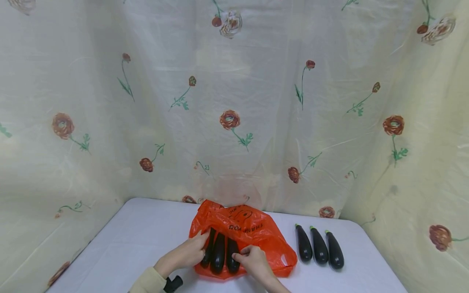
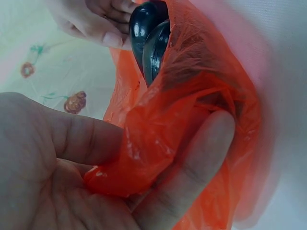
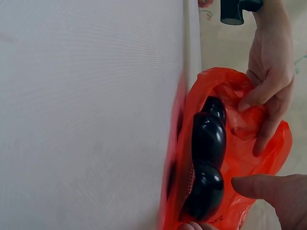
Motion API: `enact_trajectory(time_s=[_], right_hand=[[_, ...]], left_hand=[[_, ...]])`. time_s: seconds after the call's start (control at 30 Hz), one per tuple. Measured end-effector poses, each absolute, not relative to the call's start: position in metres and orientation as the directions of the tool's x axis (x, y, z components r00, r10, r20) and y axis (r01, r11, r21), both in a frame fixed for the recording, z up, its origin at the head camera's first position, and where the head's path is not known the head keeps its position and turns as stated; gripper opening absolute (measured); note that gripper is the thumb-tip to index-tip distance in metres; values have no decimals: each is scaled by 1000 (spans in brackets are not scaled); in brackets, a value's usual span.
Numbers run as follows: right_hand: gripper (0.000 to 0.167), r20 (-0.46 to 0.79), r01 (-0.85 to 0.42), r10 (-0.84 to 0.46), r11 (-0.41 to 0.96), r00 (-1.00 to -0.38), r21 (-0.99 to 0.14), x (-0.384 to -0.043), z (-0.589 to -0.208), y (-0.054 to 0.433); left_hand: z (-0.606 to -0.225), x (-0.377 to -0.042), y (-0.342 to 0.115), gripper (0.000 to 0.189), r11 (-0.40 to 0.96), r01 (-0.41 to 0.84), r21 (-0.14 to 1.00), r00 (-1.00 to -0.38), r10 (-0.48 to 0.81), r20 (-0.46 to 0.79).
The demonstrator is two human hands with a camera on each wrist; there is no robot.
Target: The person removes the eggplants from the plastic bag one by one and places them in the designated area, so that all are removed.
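Three dark eggplants lie side by side within the mouth of an orange-red plastic bag, rounded ends toward me. My left hand grips the bag's left edge; in the left wrist view its thumb and fingers pinch the crumpled film. On the other side my right hand is at the rightmost eggplant, thumb extended beside it and fingertips right at its end. Whether the right fingers hold the eggplant or the bag, I cannot tell. The eggplants' far ends are hidden by the bag.
Three more eggplants with green stem ends lie in a row at the right of the white table. A pale curtain printed with red flowers hangs behind and around the table. A black device is on my left wrist.
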State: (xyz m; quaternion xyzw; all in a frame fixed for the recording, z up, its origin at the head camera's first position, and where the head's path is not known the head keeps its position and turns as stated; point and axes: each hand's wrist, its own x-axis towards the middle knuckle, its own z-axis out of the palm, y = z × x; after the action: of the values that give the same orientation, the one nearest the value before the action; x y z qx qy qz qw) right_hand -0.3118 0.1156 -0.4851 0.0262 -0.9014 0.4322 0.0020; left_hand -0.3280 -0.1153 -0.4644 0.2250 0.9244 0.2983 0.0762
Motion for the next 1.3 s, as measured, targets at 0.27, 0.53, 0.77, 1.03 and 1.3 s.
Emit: enact_trajectory(time_s=[0.27, 0.53, 0.77, 1.03, 1.3], right_hand=[[36, 12, -30, -34, 625, -999, -780, -316, -489, 113], [36, -31, 18, -9, 628, -999, -778, -319, -490, 107], [33, -16, 5, -12, 619, -1000, -785, -317, -491, 105], [34, -29, 12, -18, 601, -999, -799, -317, -492, 106], [37, -43, 27, -12, 596, -999, -802, -316, -488, 111]], left_hand=[[-464, -328, -115, 69, 708, 381, 595, -882, 471, 6], [-462, -328, -115, 69, 709, 372, 599, -882, 470, -9], [-463, -329, -116, 70, 708, 361, 608, -885, 465, -16], [-466, -328, -116, 68, 712, 367, 599, -886, 463, -8], [-464, -329, -115, 69, 722, 354, 595, -890, 455, -23]])
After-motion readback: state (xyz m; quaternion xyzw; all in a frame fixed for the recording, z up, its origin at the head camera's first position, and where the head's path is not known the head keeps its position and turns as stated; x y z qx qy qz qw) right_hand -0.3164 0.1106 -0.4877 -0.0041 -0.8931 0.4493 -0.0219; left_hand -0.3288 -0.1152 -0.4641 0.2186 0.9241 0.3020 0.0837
